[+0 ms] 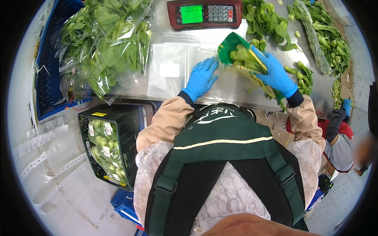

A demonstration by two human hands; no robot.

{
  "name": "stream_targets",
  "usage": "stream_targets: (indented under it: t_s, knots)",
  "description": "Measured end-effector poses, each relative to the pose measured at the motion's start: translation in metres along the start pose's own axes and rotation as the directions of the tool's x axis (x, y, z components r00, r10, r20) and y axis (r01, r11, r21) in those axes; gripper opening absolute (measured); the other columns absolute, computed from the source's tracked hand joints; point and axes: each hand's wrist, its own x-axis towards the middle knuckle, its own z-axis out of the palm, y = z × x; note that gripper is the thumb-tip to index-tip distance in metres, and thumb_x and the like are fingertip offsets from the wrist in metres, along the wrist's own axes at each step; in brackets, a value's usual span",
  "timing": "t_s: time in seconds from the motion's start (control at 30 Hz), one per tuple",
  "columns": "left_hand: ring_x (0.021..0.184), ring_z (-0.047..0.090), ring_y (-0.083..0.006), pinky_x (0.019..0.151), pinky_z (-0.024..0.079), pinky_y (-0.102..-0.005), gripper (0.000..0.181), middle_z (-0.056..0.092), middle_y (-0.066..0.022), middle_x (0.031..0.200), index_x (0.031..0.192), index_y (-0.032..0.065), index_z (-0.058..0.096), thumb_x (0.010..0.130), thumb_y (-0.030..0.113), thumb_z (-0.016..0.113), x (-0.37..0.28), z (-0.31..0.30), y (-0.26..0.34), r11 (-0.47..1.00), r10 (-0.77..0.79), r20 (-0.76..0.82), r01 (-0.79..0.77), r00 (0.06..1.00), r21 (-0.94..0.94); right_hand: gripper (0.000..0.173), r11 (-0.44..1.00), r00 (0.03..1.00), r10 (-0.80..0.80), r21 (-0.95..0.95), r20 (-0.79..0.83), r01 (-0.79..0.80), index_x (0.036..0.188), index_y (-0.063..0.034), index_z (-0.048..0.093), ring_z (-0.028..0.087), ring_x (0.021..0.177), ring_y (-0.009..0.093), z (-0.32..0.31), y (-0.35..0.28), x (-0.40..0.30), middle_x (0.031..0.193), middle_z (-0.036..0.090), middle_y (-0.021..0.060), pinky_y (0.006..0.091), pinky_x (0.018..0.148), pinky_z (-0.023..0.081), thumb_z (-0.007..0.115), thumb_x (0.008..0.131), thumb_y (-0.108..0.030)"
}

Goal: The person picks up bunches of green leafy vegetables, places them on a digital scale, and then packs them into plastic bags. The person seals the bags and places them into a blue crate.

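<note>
My right hand (274, 70), in a blue glove, grips a green and yellow printed plastic bag (231, 44). Pale stem ends of bok choy (245, 57) show at its mouth, which faces left. My left hand (202, 77), also gloved in blue, lies palm down on a stack of clear plastic bags (195, 54), fingers slightly apart and holding nothing. Another clear bag stack with a white label patch (169, 70) lies just to its left. Loose bok choy (302, 76) rests on the metal table right of my right hand.
A digital scale (203, 14) stands at the table's far side. Bagged leafy greens (115, 44) are piled at left, beside a blue crate (48, 70). More bok choy (330, 41) lies at right. A black crate (131, 147) holds packed greens below. A co-worker (339, 144) is at right.
</note>
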Motion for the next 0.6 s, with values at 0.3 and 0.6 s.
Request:
stream_targets:
  t_s: [0.3, 0.6]
  knots:
    - [0.145, 0.018, -0.0303, 0.117, 0.010, -0.0492, 0.071, 0.020, -0.0147, 0.157, 0.149, 0.0064, 0.028, 0.093, 0.045, 0.048, 0.008, 0.053, -0.026, 0.936, -0.069, 0.179, 0.002, 0.981, 0.353, 0.083, 0.983, 0.998, -0.021, -0.180, 0.059, 0.031, 0.143, -0.0259, 0.042, 0.053, 0.106, 0.040, 0.058, 0.032, -0.055, 0.126, 0.049, 0.0214, 0.0453, 0.093, 0.046, 0.075, 0.069, -0.005]
    - [0.143, 0.024, -0.0328, 0.116, 0.013, -0.0491, 0.060, 0.026, -0.0143, 0.155, 0.149, 0.0071, 0.030, 0.090, 0.016, 0.041, 0.009, 0.010, -0.013, 0.976, -0.160, -0.091, 0.144, 0.983, -0.166, 0.085, 0.966, 0.972, -0.219, -0.119, 0.081, 0.228, 0.144, -0.0272, 0.042, 0.051, 0.112, 0.041, 0.039, 0.017, -0.017, 0.135, 0.045, 0.0205, 0.0448, 0.095, 0.045, 0.073, 0.069, -0.002]
